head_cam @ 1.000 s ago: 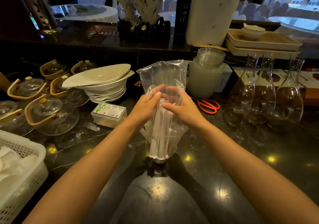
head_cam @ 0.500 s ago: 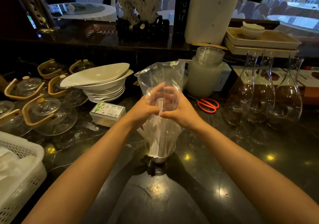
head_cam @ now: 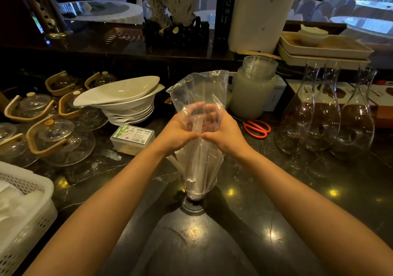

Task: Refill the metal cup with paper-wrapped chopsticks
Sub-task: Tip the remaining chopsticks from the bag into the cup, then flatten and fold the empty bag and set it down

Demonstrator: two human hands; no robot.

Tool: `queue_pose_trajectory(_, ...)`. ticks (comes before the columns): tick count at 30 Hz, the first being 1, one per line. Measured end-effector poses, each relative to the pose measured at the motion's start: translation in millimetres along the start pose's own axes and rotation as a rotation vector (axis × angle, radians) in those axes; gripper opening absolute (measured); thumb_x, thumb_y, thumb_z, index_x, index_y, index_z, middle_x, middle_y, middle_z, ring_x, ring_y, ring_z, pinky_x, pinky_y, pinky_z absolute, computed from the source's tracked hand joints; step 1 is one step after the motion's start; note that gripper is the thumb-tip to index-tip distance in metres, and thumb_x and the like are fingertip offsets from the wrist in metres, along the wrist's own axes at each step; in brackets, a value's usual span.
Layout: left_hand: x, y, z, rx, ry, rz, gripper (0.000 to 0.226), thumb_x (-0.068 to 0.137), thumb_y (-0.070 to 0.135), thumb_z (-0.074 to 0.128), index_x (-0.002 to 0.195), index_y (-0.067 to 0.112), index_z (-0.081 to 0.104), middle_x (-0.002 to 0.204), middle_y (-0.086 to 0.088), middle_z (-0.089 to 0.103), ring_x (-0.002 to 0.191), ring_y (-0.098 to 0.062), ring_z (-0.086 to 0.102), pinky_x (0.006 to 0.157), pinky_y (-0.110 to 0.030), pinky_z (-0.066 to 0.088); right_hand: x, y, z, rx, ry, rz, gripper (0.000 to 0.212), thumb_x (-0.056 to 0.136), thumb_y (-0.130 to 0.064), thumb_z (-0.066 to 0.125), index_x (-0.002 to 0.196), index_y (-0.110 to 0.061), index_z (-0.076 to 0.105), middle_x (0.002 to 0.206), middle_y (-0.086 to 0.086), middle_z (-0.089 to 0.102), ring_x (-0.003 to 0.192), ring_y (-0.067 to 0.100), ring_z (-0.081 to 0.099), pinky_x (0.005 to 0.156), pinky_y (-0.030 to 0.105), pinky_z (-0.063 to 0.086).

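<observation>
A clear plastic bag (head_cam: pixel 200 91) stands upright over the metal cup (head_cam: pixel 194 199) in the middle of the dark counter. Several paper-wrapped chopsticks (head_cam: pixel 197 161) sit inside the bag, with their lower ends down in the cup. My left hand (head_cam: pixel 175 134) and my right hand (head_cam: pixel 225 132) wrap around the bag's middle from either side, thumbs nearly touching at the front. One wrapped chopstick pokes out at the bag's lower left. The cup's rim is mostly hidden by the bag.
Left: glass teapots (head_cam: pixel 61 142), stacked white bowls (head_cam: pixel 123 103), a toothpick box (head_cam: pixel 131 137), a white basket (head_cam: pixel 23 210). Right: red scissors (head_cam: pixel 257 129), glass carafes (head_cam: pixel 325 114), a frosted jar (head_cam: pixel 251 93), trays (head_cam: pixel 323 48) on the back ledge.
Both hands have closed more tightly around the bag and moved a little lower on it; the bundle inside is gathered narrower. The cup stays in place.
</observation>
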State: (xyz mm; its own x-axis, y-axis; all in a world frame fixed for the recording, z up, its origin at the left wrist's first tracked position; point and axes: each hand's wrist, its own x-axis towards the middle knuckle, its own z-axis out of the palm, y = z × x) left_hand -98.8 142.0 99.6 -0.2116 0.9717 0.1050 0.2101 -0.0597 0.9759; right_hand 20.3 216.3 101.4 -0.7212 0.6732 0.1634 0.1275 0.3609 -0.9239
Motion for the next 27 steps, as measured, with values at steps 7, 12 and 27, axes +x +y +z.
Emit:
queue_pose_trajectory(7,-2.6,-0.6,-4.1,-0.117,-0.005,-0.007,0.062,0.079,-0.021,0.044,0.127,0.019,0.039,0.109,0.003,0.061,0.094,-0.004,0.067,0.075,-0.021,0.056,0.8,0.6,-1.1,0.157,-0.045,0.018,0.056,0.072,0.010,0.065,0.115,-0.016,0.043,0.116,0.018,0.059,0.103,0.027,0.062,0.085,0.036,0.055)
queue_pose_trajectory(12,-2.3,7.7,-10.5,-0.141,0.022,-0.021,0.048,0.088,-0.007,0.043,0.128,0.019,0.043,0.114,-0.003,0.061,0.105,-0.013,0.062,0.088,-0.030,0.054,4.7,-3.6,-6.9,0.196,-0.045,0.007,0.049,0.075,0.003,0.067,0.109,-0.021,0.044,0.102,0.005,0.059,0.094,0.020,0.062,0.078,0.026,0.055)
queue_pose_trajectory(27,17.8,77.2,-32.3,-0.435,0.216,0.089,0.033,0.098,0.017,0.026,0.094,0.022,0.059,0.086,0.000,0.070,0.076,-0.009,0.071,0.073,-0.030,0.057,10.4,-48.7,-54.7,0.275,0.081,-0.010,0.011,0.082,-0.012,0.063,0.086,-0.021,0.057,0.082,0.001,0.065,0.064,0.005,0.065,0.061,0.021,0.055)
